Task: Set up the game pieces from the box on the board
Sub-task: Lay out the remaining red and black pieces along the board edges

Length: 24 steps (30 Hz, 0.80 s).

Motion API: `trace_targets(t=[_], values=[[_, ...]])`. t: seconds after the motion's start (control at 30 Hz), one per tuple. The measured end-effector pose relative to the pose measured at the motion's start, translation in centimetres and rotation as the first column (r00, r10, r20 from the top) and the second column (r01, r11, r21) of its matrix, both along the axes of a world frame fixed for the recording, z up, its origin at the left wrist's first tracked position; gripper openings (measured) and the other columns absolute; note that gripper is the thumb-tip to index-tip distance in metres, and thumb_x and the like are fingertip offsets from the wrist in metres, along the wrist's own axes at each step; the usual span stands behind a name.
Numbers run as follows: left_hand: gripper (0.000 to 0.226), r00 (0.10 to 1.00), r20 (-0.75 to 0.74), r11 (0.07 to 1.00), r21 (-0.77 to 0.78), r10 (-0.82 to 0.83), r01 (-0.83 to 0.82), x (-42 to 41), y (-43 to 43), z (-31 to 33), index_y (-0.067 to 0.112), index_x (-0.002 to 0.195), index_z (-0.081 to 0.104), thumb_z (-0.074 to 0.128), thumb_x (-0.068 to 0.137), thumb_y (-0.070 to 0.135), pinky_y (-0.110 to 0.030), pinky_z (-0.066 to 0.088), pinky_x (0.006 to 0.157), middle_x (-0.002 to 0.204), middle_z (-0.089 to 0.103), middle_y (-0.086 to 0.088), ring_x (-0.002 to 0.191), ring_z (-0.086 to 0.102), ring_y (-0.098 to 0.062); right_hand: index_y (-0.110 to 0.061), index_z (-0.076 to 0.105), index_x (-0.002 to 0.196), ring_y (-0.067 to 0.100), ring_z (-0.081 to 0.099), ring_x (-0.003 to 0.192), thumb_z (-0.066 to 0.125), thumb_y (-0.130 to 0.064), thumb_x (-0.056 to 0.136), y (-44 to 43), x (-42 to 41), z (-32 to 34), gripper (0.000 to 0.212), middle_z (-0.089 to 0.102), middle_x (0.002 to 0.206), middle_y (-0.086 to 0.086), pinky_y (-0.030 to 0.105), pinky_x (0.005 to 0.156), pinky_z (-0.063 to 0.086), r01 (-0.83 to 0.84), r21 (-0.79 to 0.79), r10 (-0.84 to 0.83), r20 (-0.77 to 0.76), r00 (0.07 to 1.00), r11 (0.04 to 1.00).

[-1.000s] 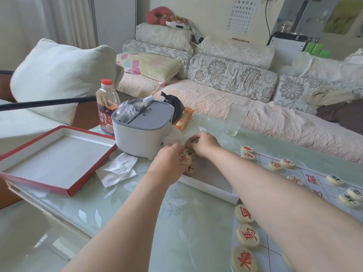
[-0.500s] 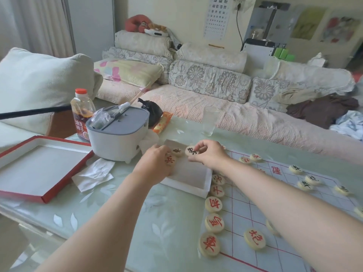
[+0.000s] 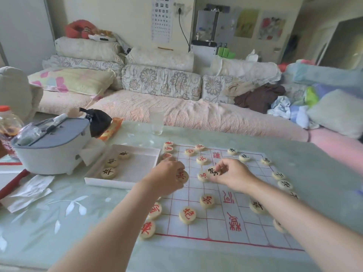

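A white board (image 3: 220, 224) with a red grid lies on the table, with several round cream pieces marked in red or black on it. My left hand (image 3: 167, 178) hovers over the board's left edge and grips a red-marked piece (image 3: 183, 176). My right hand (image 3: 232, 176) is above the board's middle and pinches a black-marked piece (image 3: 213, 171). Left of the board lies the shallow white box (image 3: 135, 180), with three black-marked pieces (image 3: 108, 173) in its left part.
A white-and-grey container (image 3: 53, 146) stands left of the box, with crumpled tissues (image 3: 29, 190) in front of it. A clear glass (image 3: 156, 121) stands behind the board. A red-edged box lid (image 3: 11, 180) shows at the far left. A sofa runs behind the table.
Both hands have left the box and moved right over the board, each carrying a piece. The camera has swung right, bringing the whole board into view.
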<state>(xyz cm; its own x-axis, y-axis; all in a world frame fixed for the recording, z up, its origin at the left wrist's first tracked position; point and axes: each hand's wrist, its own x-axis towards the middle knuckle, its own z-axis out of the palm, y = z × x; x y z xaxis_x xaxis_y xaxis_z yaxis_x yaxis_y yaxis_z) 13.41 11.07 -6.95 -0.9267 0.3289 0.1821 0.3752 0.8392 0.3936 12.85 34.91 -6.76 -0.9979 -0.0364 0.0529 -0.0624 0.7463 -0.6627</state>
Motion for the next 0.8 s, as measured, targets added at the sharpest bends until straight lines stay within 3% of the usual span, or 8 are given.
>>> trace_targets(t=[0.1, 0.2, 0.37, 0.5, 0.67, 0.8], values=[[0.053, 0.999, 0.005, 0.999, -0.014, -0.038, 0.038, 0.3, 2.5, 0.0, 0.021, 0.127, 0.057, 0.072, 0.077, 0.028, -0.026, 0.042, 0.092, 0.121, 0.052, 0.001, 0.112, 0.050, -0.018, -0.025, 0.068, 0.085, 0.009, 0.063, 0.077, 0.085, -0.047, 0.066, 3.1, 1.9, -0.8, 0.035, 0.070, 0.086, -0.008, 0.026, 0.070, 0.050, 0.014, 0.069, -0.020, 0.089, 0.996, 0.998], [0.053, 0.997, 0.018, 0.997, -0.025, -0.077, 0.077, 0.5, 4.5, 0.1, 0.021, 0.129, 0.056, 0.073, 0.079, 0.029, -0.024, 0.042, 0.087, 0.120, 0.051, 0.002, 0.106, 0.052, -0.017, -0.028, 0.068, 0.082, 0.009, 0.065, 0.083, 0.082, -0.045, 0.065, 4.8, 2.8, -1.6, 0.028, 0.069, 0.087, -0.010, 0.032, 0.080, 0.056, 0.003, 0.150, -0.020, 0.111, 0.994, 0.989], [0.053, 0.990, 0.037, 0.990, -0.040, -0.133, 0.134, 0.6, 6.9, -0.2, 0.021, 0.128, 0.056, 0.073, 0.078, 0.028, -0.026, 0.046, 0.087, 0.117, 0.051, 0.003, 0.100, 0.052, -0.016, -0.031, 0.066, 0.093, 0.008, 0.061, 0.090, 0.078, -0.042, 0.073, 5.4, 3.2, -1.8, 0.026, 0.064, 0.099, -0.013, 0.024, 0.074, 0.051, -0.089, 0.284, 0.046, 0.153, 0.987, 0.955], [0.046, 0.988, 0.043, 0.987, -0.055, -0.149, 0.152, 0.5, 8.1, -0.4, 0.020, 0.123, 0.060, 0.069, 0.078, 0.023, -0.033, 0.050, 0.085, 0.115, 0.050, 0.001, 0.097, 0.054, -0.018, -0.034, 0.064, 0.102, 0.013, 0.056, 0.106, 0.075, -0.038, 0.076, 5.5, 3.0, -1.6, 0.028, 0.057, 0.112, -0.013, 0.031, 0.087, 0.049, -0.148, 0.416, 0.084, 0.167, 0.982, 0.897], [0.048, 0.988, 0.047, 0.986, -0.068, -0.150, 0.153, 0.1, 9.0, -0.6, 0.023, 0.123, 0.059, 0.070, 0.076, 0.025, -0.036, 0.052, 0.084, 0.113, 0.050, 0.003, 0.095, 0.054, -0.018, -0.035, 0.060, 0.101, 0.011, 0.057, 0.105, 0.063, -0.051, 0.082, 5.4, 2.4, -2.5, 0.025, 0.060, 0.113, -0.015, 0.030, 0.084, 0.047, -0.139, 0.412, 0.115, 0.082, 0.990, 0.900], [0.049, 0.986, 0.043, 0.984, -0.067, -0.162, 0.164, -0.3, 10.0, -0.6, 0.022, 0.123, 0.059, 0.072, 0.076, 0.027, -0.033, 0.050, 0.083, 0.113, 0.050, 0.003, 0.095, 0.053, -0.017, -0.034, 0.060, 0.108, 0.012, 0.058, 0.103, 0.062, -0.049, 0.083, 5.4, 2.3, -2.9, 0.029, 0.063, 0.112, -0.015, 0.027, 0.076, 0.041, -0.138, 0.407, 0.133, 0.041, 0.990, 0.903]])
